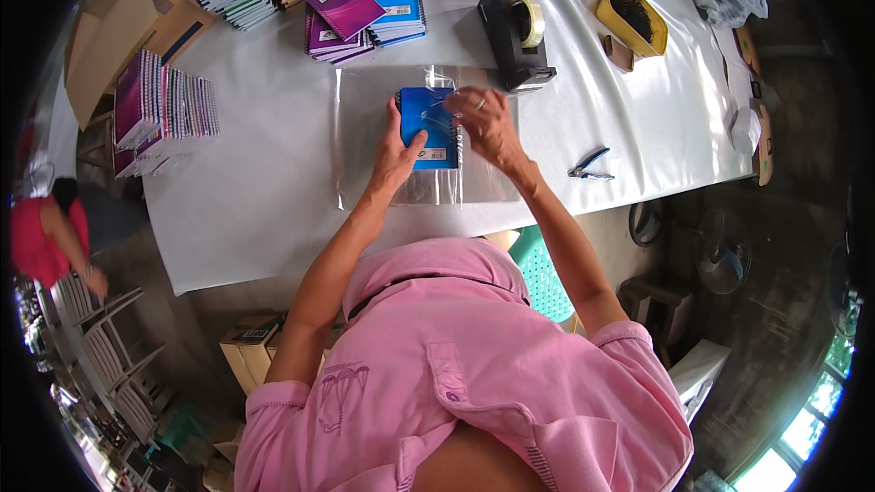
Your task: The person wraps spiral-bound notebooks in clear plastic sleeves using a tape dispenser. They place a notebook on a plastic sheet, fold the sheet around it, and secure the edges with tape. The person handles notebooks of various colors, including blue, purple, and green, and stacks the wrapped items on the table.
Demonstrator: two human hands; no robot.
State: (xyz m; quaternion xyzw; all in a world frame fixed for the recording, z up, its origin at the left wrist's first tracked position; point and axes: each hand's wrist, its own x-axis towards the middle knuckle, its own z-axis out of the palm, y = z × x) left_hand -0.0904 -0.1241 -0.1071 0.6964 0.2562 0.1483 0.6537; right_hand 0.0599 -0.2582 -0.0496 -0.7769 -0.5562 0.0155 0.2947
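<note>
Presently, blue notebook [437, 138] at the table's near middle, over clear plastic [363, 96]. Left hand [396, 153] curled round its left edge, thumb on the cover, gripping it. Right hand [489, 128] bunched at its far right corner, fingertips close together (whether they pinch anything, I cannot tell). Far right, yellow tub [657, 46] holding a tangle of dark, thin pieces [633, 15]. Far left, cardboard box [118, 41], flaps spread, contents hidden from me.

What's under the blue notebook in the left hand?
Around the blue notebook, clear plastic shows, lying on the white-covered table. Whatever is directly beneath the notebook is covered, so I can't tell.
</note>
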